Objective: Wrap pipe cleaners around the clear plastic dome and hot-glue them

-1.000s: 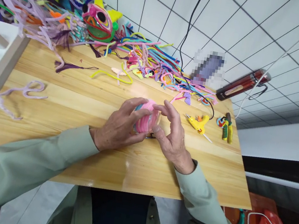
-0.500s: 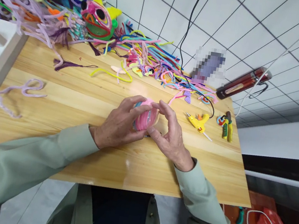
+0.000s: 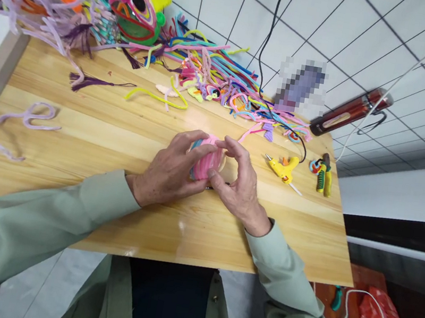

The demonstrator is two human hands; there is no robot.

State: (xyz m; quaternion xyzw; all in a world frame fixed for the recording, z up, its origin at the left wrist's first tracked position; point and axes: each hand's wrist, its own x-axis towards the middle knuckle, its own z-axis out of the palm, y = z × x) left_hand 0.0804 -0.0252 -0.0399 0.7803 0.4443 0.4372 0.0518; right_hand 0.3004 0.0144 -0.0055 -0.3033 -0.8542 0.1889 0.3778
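Your left hand (image 3: pixel 174 166) clasps the pink-striped ball (image 3: pixel 203 166) over the table (image 3: pixel 218 246); your right hand (image 3: pixel 238 184) pinches its right side, thumb and forefinger (curved) set apart across it. Uneven thumb pressure could dent the ball or slip it loose.

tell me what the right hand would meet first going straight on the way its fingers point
The right hand likely meets the pink piece in the left hand first, and may be touching it; depth is unclear.
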